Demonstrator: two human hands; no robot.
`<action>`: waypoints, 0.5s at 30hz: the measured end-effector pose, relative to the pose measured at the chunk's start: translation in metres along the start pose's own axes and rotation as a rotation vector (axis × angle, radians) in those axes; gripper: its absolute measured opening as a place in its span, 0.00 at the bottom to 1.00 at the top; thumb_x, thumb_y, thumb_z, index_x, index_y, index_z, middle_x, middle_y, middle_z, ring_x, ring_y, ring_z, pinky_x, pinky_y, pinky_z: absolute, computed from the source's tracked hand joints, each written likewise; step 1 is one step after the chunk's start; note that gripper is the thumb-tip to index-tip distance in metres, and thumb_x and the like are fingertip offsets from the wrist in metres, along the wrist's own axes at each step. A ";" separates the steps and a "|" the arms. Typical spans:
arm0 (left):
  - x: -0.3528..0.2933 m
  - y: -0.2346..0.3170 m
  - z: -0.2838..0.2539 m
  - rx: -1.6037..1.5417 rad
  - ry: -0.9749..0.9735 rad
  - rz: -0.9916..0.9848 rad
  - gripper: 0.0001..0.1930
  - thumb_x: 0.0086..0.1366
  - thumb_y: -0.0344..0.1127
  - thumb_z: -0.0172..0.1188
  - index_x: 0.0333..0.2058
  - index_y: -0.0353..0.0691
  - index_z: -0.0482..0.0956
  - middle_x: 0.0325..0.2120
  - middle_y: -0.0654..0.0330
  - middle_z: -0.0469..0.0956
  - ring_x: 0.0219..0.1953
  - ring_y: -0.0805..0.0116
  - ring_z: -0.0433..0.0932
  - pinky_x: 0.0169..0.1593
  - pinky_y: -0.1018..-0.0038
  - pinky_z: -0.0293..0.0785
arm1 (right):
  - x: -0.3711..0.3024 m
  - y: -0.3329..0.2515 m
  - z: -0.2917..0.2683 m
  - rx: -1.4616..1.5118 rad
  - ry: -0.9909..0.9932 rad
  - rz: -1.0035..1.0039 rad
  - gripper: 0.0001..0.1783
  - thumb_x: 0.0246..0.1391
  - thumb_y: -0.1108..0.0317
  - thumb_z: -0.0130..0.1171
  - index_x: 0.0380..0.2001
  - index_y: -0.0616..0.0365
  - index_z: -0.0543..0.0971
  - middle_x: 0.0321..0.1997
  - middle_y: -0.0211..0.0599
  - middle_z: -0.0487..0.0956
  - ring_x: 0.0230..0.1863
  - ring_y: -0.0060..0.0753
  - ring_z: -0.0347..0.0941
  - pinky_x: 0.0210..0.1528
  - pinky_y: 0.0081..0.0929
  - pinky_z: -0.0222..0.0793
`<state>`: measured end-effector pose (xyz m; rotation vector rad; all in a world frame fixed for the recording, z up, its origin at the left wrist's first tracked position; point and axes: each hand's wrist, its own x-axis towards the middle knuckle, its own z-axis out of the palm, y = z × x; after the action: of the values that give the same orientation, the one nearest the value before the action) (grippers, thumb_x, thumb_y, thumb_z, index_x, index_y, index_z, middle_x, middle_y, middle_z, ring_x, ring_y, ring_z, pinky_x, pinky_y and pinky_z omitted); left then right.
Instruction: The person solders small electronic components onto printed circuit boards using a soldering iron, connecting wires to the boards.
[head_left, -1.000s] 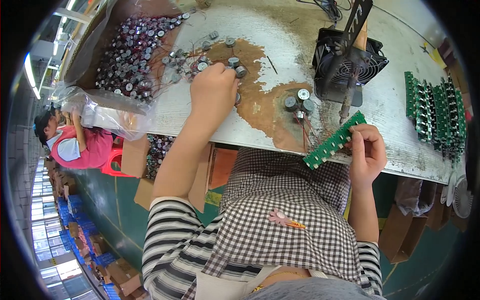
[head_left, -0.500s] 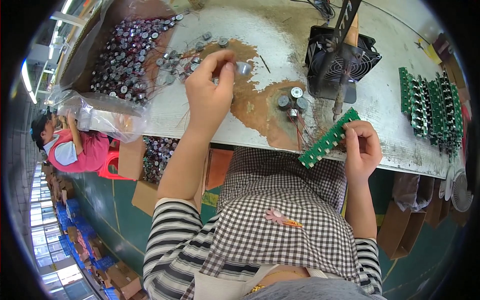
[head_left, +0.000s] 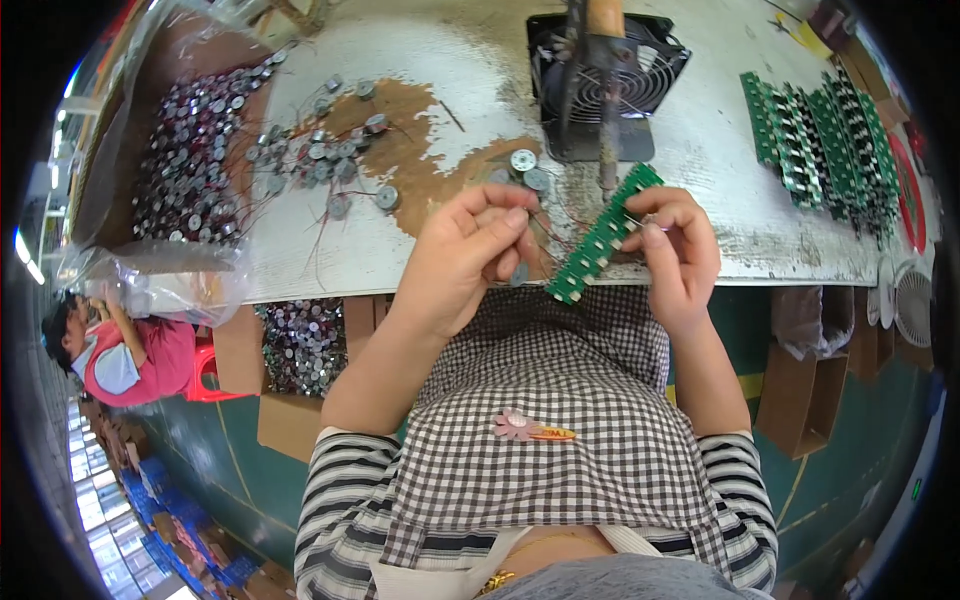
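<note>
My left hand (head_left: 465,250) is closed in a pinch at the table's front edge, with thin wires at its fingertips. A small round motor (head_left: 519,273) shows just below those fingers, partly hidden. Close by on the right, my right hand (head_left: 680,250) is closed at the edge of a green circuit board strip (head_left: 600,240), which slants over the table edge. A thin silvery sliver shows between the right fingers; I cannot make out what it is. Behind the left fingertips sit a few more motors (head_left: 523,160) with red wires. A soldering iron (head_left: 609,120) points down near the strip's upper end.
A black fan (head_left: 640,85) stands behind the iron. Several green boards (head_left: 830,150) stand in rows at the right. Loose motors (head_left: 330,155) lie at the left, beside a plastic-lined box heaped with motors (head_left: 195,150). A person in pink (head_left: 150,350) sits at far left.
My left hand has come from the loose motors on the left to beside the strip, bringing a motor. The view has shifted; the right hand stays at the strip.
</note>
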<state>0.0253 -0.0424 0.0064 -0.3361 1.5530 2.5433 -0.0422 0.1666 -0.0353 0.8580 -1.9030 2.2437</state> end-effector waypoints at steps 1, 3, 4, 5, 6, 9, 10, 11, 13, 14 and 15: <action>0.002 -0.007 0.003 0.000 0.032 0.009 0.09 0.63 0.31 0.56 0.39 0.33 0.73 0.22 0.62 0.74 0.19 0.82 0.64 0.24 0.86 0.59 | 0.000 0.001 -0.002 -0.073 -0.007 -0.005 0.02 0.52 0.81 0.51 0.29 0.65 0.69 0.40 0.44 0.73 0.28 0.18 0.68 0.30 0.14 0.67; 0.004 -0.008 0.009 0.037 0.040 0.014 0.09 0.63 0.31 0.57 0.38 0.33 0.73 0.22 0.64 0.74 0.19 0.83 0.65 0.24 0.86 0.59 | 0.004 0.002 -0.002 -0.256 -0.064 -0.137 0.04 0.49 0.83 0.55 0.27 0.66 0.71 0.38 0.44 0.74 0.27 0.20 0.70 0.28 0.16 0.68; 0.005 -0.009 0.012 0.076 0.058 0.031 0.08 0.62 0.31 0.57 0.37 0.33 0.73 0.22 0.65 0.74 0.20 0.84 0.65 0.24 0.87 0.59 | 0.005 -0.005 -0.001 -0.318 -0.064 -0.153 0.05 0.45 0.83 0.58 0.26 0.65 0.74 0.37 0.45 0.75 0.27 0.23 0.71 0.26 0.17 0.67; 0.007 -0.011 0.016 0.075 0.047 0.024 0.08 0.62 0.31 0.57 0.37 0.33 0.73 0.22 0.65 0.74 0.20 0.84 0.65 0.24 0.87 0.59 | 0.004 -0.004 -0.001 -0.339 -0.072 -0.180 0.05 0.45 0.83 0.59 0.26 0.65 0.74 0.37 0.45 0.75 0.26 0.23 0.71 0.26 0.17 0.67; 0.008 -0.013 0.020 0.204 0.060 0.067 0.07 0.63 0.31 0.57 0.36 0.34 0.73 0.21 0.67 0.73 0.20 0.83 0.66 0.25 0.86 0.61 | 0.003 -0.004 -0.001 -0.360 -0.080 -0.207 0.05 0.45 0.83 0.60 0.26 0.65 0.74 0.37 0.44 0.75 0.25 0.23 0.71 0.26 0.17 0.66; 0.012 -0.026 0.028 0.401 0.102 0.161 0.06 0.62 0.31 0.58 0.33 0.33 0.74 0.19 0.66 0.74 0.19 0.80 0.70 0.24 0.83 0.65 | 0.001 -0.007 -0.001 -0.373 -0.077 -0.216 0.05 0.44 0.83 0.60 0.26 0.65 0.75 0.37 0.44 0.75 0.24 0.22 0.71 0.26 0.18 0.66; 0.012 -0.030 0.030 0.594 0.120 0.277 0.06 0.61 0.30 0.58 0.32 0.33 0.74 0.19 0.63 0.75 0.20 0.79 0.71 0.24 0.82 0.66 | 0.001 -0.008 -0.001 -0.377 -0.081 -0.233 0.05 0.44 0.83 0.60 0.26 0.65 0.75 0.36 0.44 0.75 0.24 0.22 0.70 0.26 0.18 0.66; 0.013 -0.034 0.031 0.787 0.136 0.395 0.06 0.60 0.30 0.59 0.31 0.33 0.75 0.19 0.61 0.76 0.20 0.78 0.73 0.24 0.81 0.67 | 0.001 -0.008 0.000 -0.372 -0.069 -0.238 0.06 0.44 0.83 0.60 0.26 0.65 0.75 0.37 0.43 0.75 0.23 0.21 0.70 0.25 0.18 0.66; 0.014 -0.037 0.032 0.792 0.142 0.442 0.05 0.59 0.29 0.60 0.30 0.33 0.77 0.20 0.57 0.77 0.21 0.76 0.76 0.25 0.79 0.69 | 0.002 -0.011 -0.001 -0.380 -0.071 -0.227 0.06 0.44 0.83 0.60 0.26 0.65 0.75 0.37 0.44 0.75 0.23 0.21 0.70 0.25 0.17 0.67; 0.014 -0.036 0.032 0.860 0.139 0.506 0.05 0.59 0.29 0.60 0.30 0.33 0.77 0.20 0.58 0.77 0.22 0.75 0.76 0.25 0.79 0.70 | 0.001 -0.012 -0.001 -0.387 -0.074 -0.218 0.06 0.44 0.84 0.60 0.26 0.65 0.74 0.37 0.44 0.75 0.23 0.21 0.71 0.24 0.17 0.67; 0.014 -0.036 0.031 0.928 0.137 0.569 0.05 0.58 0.29 0.61 0.31 0.33 0.78 0.20 0.58 0.78 0.23 0.74 0.77 0.26 0.79 0.70 | 0.000 -0.010 -0.001 -0.387 -0.072 -0.215 0.06 0.44 0.84 0.60 0.26 0.65 0.74 0.37 0.44 0.75 0.23 0.21 0.71 0.24 0.17 0.67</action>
<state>0.0162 0.0020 -0.0143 0.0730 2.9601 1.7657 -0.0388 0.1702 -0.0259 1.0289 -2.0628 1.6689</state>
